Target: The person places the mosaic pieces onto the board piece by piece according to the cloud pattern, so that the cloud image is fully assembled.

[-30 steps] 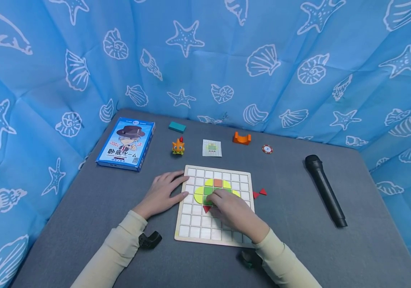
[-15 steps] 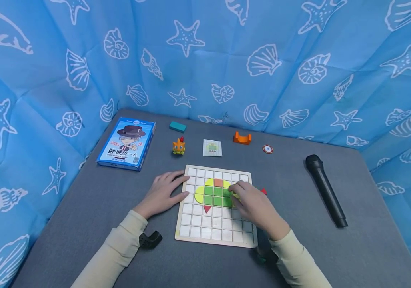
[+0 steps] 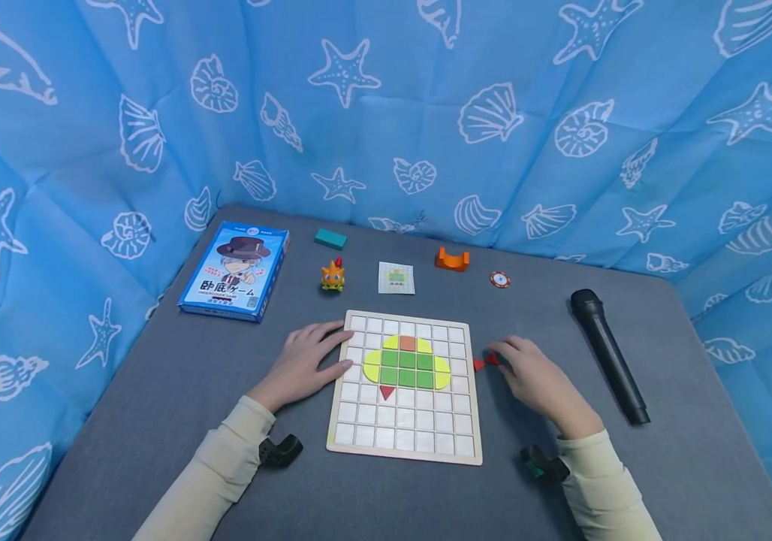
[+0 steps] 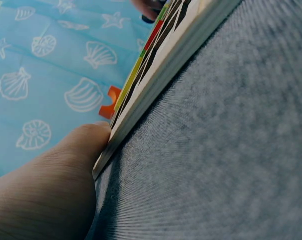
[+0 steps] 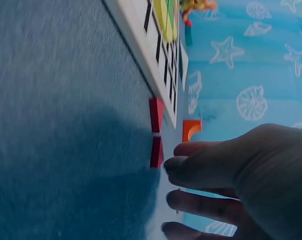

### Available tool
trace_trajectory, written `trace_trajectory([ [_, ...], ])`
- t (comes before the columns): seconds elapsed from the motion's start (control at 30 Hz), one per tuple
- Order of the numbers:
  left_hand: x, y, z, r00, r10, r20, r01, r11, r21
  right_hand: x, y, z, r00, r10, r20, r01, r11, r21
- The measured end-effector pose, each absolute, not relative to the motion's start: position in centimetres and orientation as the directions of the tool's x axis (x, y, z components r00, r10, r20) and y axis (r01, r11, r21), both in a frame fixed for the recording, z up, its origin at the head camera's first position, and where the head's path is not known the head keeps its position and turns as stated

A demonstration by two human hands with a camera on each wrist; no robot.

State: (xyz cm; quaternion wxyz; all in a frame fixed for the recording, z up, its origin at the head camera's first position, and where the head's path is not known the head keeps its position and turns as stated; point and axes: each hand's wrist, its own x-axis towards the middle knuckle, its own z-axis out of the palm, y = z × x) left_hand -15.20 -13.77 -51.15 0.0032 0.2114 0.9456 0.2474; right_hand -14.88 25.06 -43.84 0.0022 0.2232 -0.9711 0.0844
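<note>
A wooden grid board (image 3: pixel 359 435) of white squares lies in the middle of the table. On it, green squares (image 3: pixel 408 359), yellow curved pieces (image 3: pixel 372 373) and one orange-brown square (image 3: pixel 408 343) form a shape, with a red triangle (image 3: pixel 387 392) just below. My left hand (image 3: pixel 305 362) rests at the board's left edge, fingers extended over its rim. To the right of the board, my right hand (image 3: pixel 540 382) reaches toward two red triangles, a nearer one (image 5: pixel 157 152) and another (image 5: pixel 156 114) by the board's edge. In the right wrist view its thumb and fingers are parted, thumb tip close to the nearer triangle.
Behind the board lie a small pattern card (image 3: pixel 396 278), an orange toy figure (image 3: pixel 333 276), a teal block (image 3: pixel 330 239), an orange notched block (image 3: pixel 452 260) and a poker chip (image 3: pixel 500 279). A blue game box (image 3: pixel 233 270) is at left, a black microphone (image 3: pixel 609 357) at right.
My right hand has moved right, from over the green squares, off the board to the loose red triangles. My left hand stays at the board's edge.
</note>
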Motion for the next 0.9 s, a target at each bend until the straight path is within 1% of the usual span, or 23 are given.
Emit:
trace_trajectory([
  [0.23, -15.18, -13.69, -51.03, -0.91, 0.405, 0.09, 0.398, 0.788, 0.471, -14.89, 25.69, -44.08, -0.905, -0.426, 0.016, -0.422, 0.888, -0.181],
  [0.4, -15.19, -13.63, -50.95, -0.912, 0.401, 0.091, 0.395, 0.791, 0.467, -14.84, 25.72, -44.11, -0.919, -0.395, -0.01, -0.383, 0.898, -0.215],
  [0.67, -15.08, -13.64, -50.88, -0.912, 0.402, 0.085, 0.392, 0.79, 0.471, -14.71, 26.18, -43.6, -0.931, -0.348, -0.111, -0.312, 0.915, -0.255],
  [0.73, -15.07, -13.67, -50.86, -0.912, 0.4, 0.086, 0.391, 0.79, 0.473, -14.64, 26.21, -43.51, -0.932, -0.341, -0.12, -0.303, 0.918, -0.255],
  [0.9, -15.1, -13.73, -50.94, -0.914, 0.397, 0.087, 0.39, 0.794, 0.467, -14.36, 26.24, -43.76, -0.912, -0.407, -0.047, -0.386, 0.892, -0.236],
])
